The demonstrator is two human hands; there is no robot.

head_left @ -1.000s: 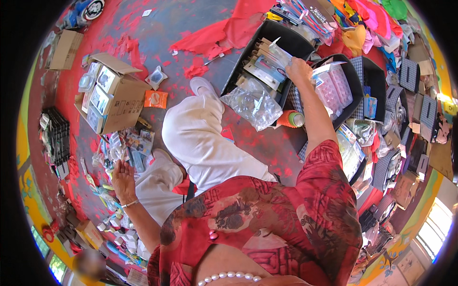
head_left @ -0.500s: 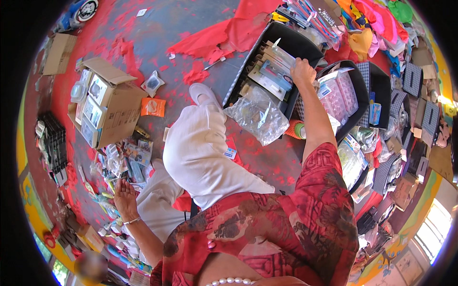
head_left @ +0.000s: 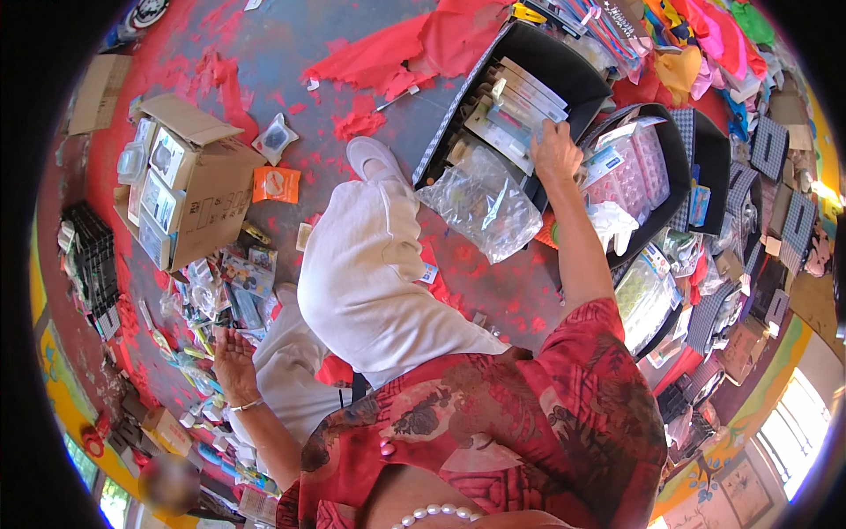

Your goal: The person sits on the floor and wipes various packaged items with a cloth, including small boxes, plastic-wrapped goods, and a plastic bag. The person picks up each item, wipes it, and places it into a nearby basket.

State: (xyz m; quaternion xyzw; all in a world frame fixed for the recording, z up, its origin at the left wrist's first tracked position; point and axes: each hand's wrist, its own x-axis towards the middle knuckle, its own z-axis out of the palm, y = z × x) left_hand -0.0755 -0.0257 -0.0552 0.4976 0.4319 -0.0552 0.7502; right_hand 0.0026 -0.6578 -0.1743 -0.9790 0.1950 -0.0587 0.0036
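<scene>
My right hand [head_left: 557, 152] reaches into a black fabric bin [head_left: 571, 75] at the upper right. Its fingers curl at the right ends of flat, narrow packages [head_left: 502, 132] stacked inside; which one they grip is hidden. A crumpled clear plastic bag [head_left: 485, 210] hangs over the bin's near side. My left hand [head_left: 234, 366] is at the lower left, fingers stretched out and palm bare, holding nothing. It hovers near a heap of small packaged goods [head_left: 242, 286] on the floor.
An open cardboard box [head_left: 207, 198] of white packages stands at left, beside an orange packet [head_left: 277, 184]. Another dark bin with pink packs [head_left: 630, 176] adjoins on the right. Bright fabrics [head_left: 696, 44] and more bins lie beyond. Torn red sheeting [head_left: 397, 57] covers parts of the floor.
My right hand has shifted slightly toward me along the package ends, and its fingers reach further inward over them. My left hand stays nearly where it was. The view has tilted slightly.
</scene>
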